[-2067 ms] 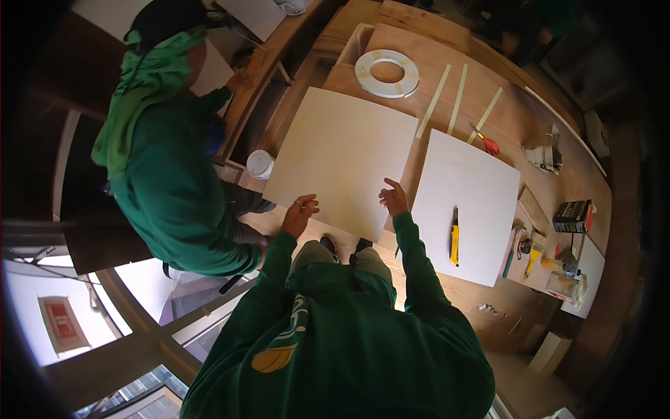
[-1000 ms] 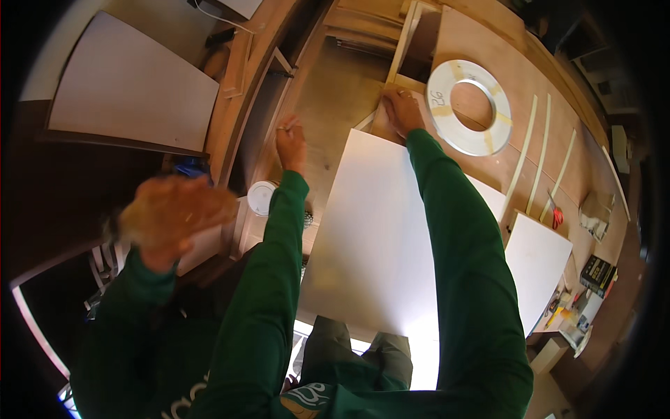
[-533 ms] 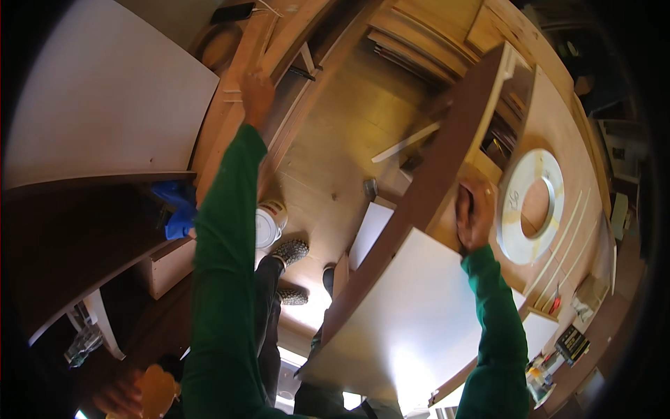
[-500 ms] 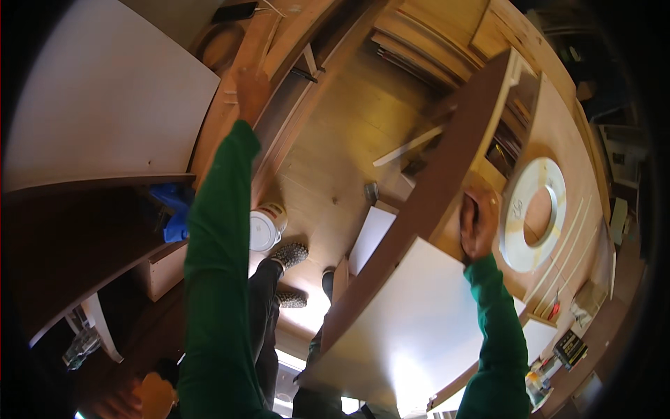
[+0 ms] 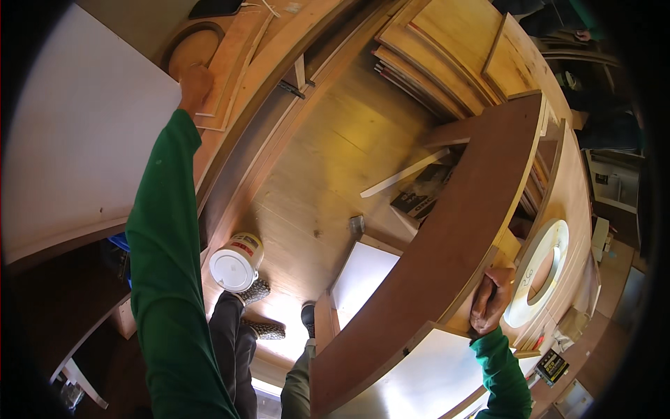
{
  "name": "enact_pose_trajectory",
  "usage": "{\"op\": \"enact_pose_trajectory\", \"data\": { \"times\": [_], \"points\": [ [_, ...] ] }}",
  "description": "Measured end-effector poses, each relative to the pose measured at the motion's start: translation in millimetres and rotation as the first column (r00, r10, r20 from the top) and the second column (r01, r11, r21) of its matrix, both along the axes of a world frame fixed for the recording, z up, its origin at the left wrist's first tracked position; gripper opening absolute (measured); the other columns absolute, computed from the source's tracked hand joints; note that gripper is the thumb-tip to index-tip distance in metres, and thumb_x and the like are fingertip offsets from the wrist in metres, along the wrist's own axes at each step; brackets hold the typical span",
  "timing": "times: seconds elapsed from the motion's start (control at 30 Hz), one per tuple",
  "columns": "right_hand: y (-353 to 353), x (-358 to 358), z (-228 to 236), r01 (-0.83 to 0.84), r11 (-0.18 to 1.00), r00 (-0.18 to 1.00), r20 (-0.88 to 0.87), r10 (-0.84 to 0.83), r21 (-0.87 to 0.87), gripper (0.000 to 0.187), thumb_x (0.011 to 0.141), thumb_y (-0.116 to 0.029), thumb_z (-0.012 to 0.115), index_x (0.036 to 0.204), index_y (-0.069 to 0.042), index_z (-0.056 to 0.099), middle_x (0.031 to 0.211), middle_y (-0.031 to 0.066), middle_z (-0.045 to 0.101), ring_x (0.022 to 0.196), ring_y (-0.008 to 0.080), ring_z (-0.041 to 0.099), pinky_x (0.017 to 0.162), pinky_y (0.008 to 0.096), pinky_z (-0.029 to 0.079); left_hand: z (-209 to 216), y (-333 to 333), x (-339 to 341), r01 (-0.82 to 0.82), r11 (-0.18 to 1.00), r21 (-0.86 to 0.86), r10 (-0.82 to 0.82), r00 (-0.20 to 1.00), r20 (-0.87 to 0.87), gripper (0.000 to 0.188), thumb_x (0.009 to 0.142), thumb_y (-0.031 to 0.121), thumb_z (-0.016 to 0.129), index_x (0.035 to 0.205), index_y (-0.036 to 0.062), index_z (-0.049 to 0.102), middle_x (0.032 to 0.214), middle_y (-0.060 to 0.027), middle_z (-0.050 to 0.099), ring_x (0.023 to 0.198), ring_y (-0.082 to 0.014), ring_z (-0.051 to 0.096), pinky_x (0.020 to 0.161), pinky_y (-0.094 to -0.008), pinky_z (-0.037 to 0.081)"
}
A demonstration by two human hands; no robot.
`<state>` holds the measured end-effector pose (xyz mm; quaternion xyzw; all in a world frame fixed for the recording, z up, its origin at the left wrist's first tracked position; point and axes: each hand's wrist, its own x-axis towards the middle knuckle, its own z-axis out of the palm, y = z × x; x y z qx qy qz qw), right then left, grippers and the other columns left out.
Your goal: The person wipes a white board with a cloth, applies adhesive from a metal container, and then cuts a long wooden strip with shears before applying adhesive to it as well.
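Observation:
My left hand [image 5: 195,87] reaches to the far left, over the near edge of a round wooden disc [image 5: 193,54] and beside thin wooden strips [image 5: 234,59]. I see its back; the fingertips are hidden. My right hand [image 5: 493,300] is closed, its fingers curled, against the wooden edge of a brown panelled cabinet [image 5: 447,223]. Whatever it grips, if anything, cannot be made out. Right of that hand lies a pale ring-shaped board [image 5: 520,304] with a handwritten mark.
A white bucket [image 5: 234,269] stands on the floor by shod feet [image 5: 264,329]. A loose strip [image 5: 405,172] lies near a dark box [image 5: 422,195]. Stacked boards [image 5: 433,63] are at the back. A white panel [image 5: 77,133] fills the left. Another person's hand [image 5: 583,35] shows at top right.
My left hand has moved left along the wooden strips to the round disc. The view has shifted, and my right hand remains at the cabinet's edge, lower in the picture.

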<state>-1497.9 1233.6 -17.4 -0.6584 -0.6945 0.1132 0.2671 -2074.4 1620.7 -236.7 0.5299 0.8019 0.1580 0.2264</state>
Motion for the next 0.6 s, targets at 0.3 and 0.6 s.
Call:
{"op": "enact_pose_trajectory", "data": {
  "times": [0.3,0.6],
  "points": [
    [2.0,-1.5,-0.6,0.017,1.000,0.997,-0.070,-0.018,-0.007,0.019,0.093,0.006,0.049,0.103,-0.002,0.063,0.086,0.0094,0.051,0.077,0.0222,0.050,0.072,0.0336,0.041,7.8,4.6,-50.6,0.268,0.963,0.033,-0.243,0.912,-0.330,0.029,0.086,0.009,0.059,0.112,-0.0008,0.068,0.111,-0.0258,0.068,0.105,-0.0411,0.065,0.090,-0.0451,0.051],
    [4.8,-11.1,-1.1,-0.021,0.996,0.890,-0.455,-0.020,-0.086,0.015,0.097,0.004,0.052,0.106,-0.001,0.063,0.079,0.0034,0.050,0.043,0.0069,0.037,0.045,0.0198,0.029,87.7,-7.7,-30.1,-0.022,0.817,0.577,-0.030,0.996,0.080,0.039,0.093,0.020,0.062,0.122,-0.0045,0.056,0.109,-0.0227,0.064,0.099,-0.0349,0.064,0.089,-0.0426,0.051]
  ]
}}
